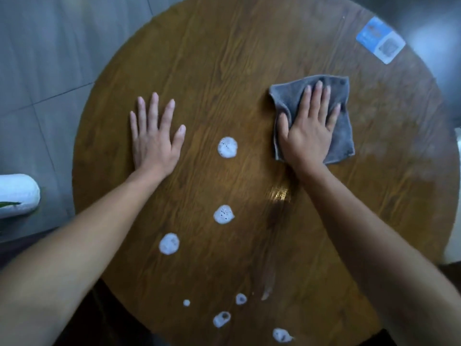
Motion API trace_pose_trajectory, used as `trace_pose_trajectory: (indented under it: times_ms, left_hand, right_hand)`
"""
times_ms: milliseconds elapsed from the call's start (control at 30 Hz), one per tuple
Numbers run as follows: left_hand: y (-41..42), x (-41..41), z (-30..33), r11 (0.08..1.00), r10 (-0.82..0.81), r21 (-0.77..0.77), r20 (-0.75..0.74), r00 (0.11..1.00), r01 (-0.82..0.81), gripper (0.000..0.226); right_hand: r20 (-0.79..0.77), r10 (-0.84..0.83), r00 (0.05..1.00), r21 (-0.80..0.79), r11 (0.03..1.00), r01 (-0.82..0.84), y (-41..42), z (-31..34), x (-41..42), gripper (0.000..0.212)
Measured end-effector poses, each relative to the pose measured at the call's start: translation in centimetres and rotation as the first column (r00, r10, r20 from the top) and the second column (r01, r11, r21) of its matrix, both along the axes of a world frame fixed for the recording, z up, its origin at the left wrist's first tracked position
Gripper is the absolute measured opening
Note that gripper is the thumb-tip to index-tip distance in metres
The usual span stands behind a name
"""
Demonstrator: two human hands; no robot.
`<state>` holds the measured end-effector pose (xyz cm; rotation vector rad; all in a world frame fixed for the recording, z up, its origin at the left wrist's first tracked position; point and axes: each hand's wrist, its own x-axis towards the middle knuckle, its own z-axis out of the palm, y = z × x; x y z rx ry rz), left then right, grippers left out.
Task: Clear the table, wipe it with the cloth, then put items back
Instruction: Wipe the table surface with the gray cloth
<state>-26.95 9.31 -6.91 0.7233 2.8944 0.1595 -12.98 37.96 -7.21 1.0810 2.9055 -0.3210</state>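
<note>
**Grey cloth under flat right hand on round wooden worktop, foam blobs alongside**

Round, dark-brown wood-grain worktop [224,58] filling most of the head view, seen from above. Right hand [308,136] laid palm-down on a folded grey cloth [343,136], right of centre; grip spread, fingers straight and slightly fanned, pressing the cloth flat against the wood, thumb reaching over the cloth's left edge. Cloth edges showing beyond the fingertips and to the right of the hand. Left hand [154,138] palm-down on bare wood, left of centre, well apart from the cloth; grip spread too, fingers straight and splayed, holding nothing. Both forearms bare, reaching in from the near edge.

White foam blobs [227,147] dotted between the two arms: one between the hands, one below it [223,214], another lower left [169,243], and several smaller ones near the worktop's near edge [221,319]. Wet, glossy streak [279,193] running down the wood just below the right wrist.

Blue-and-white sticker [380,39] flat at the far right rim, well apart from the cloth. Grey tiled floor [45,58] to the left; a white rounded object [17,193] at the left edge, with a green leaf tip across it.
</note>
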Motion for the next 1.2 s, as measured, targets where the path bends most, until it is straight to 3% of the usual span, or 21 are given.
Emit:
trace_pose_trajectory:
  times_ms: [67, 167, 300, 400, 500, 567, 633, 767, 867, 933, 1000, 1100, 1200]
  left_hand:
    - [-1.3, 0.3, -0.1, 1.0, 0.022, 0.009, -0.014, 1.0, -0.022, 0.06]
    - [-1.5, -0.4, 0.1, 0.998, 0.019, 0.051, 0.011, 1.0, -0.02, 0.057]
    - [-4.6, -1.0, 0.0, 0.995, 0.062, 0.077, -0.005, 0.998, -0.062, 0.056]
    - [-6.5, -0.5, -0.1, 0.994, 0.104, 0.049, -0.029, 0.994, -0.102, 0.055]
    - [-7.3, 0.3, 0.1, 0.992, 0.111, 0.055, -0.003, 0.994, -0.111, 0.055]
    - [-8.6, 0.4, 0.2, 0.996, 0.062, 0.063, 0.014, 0.998, -0.063, 0.055]
    - [-10.4, 0.4, 0.2, 0.995, 0.073, 0.064, -0.021, 0.997, -0.072, 0.054]
    - [-11.8, 0.6, -0.3, 0.992, 0.113, 0.059, -0.078, 0.991, -0.108, 0.056]
    - [-11.7, 0.5, -0.4, 0.993, 0.111, 0.055, -0.073, 0.991, -0.108, 0.058]
    - [-11.7, 0.5, -0.3, 0.992, 0.117, 0.055, -0.068, 0.991, -0.113, 0.058]
    - [-11.7, 0.5, -0.3, 0.992, 0.115, 0.057, -0.064, 0.991, -0.111, 0.059]
    - [-11.7, 0.5, -0.5, 0.992, 0.117, 0.055, -0.07, 0.991, -0.113, 0.06]
    - [-11.9, 0.5, -0.7, 0.992, 0.117, 0.06, -0.075, 0.99, -0.112, 0.061]
  right_hand:
    - [-0.03, 0.063, 0.998, -0.003, 0.998, -0.063, -5.8, 0.0, 2.9, 0.071]
    - [-0.042, 0.273, 0.961, -0.142, 0.951, -0.276, -18.4, 1.2, 14.2, 0.063]
    - [-0.019, 0.427, 0.904, -0.216, 0.881, -0.421, -20.7, 1.6, 20.4, 0.065]
    - [-0.023, 0.473, 0.881, -0.15, 0.869, -0.471, -16.4, 1.1, 13.8, 0.071]
    - [-0.043, 0.202, 0.978, -0.048, 0.978, -0.204, -10.5, 0.2, 1.3, 0.07]
    - [-0.025, 0.006, 1.0, -0.031, 1.0, -0.006, -6.5, 0.5, -5.8, 0.072]
    - [-0.005, 0.003, 1.0, -0.005, 1.0, -0.003, -6.0, 0.3, -8.2, 0.073]
    - [-0.038, 0.397, 0.917, -0.047, 0.916, -0.399, -15.5, 0.5, 0.7, 0.068]
    - [-0.043, 0.728, 0.685, -0.219, 0.662, -0.717, -24.0, 2.1, 14.5, 0.066]
    - [-0.065, 0.803, 0.593, -0.219, 0.568, -0.793, -22.6, 2.3, 17.9, 0.067]
    - [-0.058, 0.718, 0.693, -0.188, 0.674, -0.714, -16.7, 1.2, 14.1, 0.07]
    - [0.024, 0.36, 0.933, -0.077, 0.931, -0.358, -6.0, 0.5, 0.6, 0.076]
    - [0.027, 0.168, 0.985, -0.004, 0.986, -0.168, -3.9, 0.7, -10.1, 0.074]
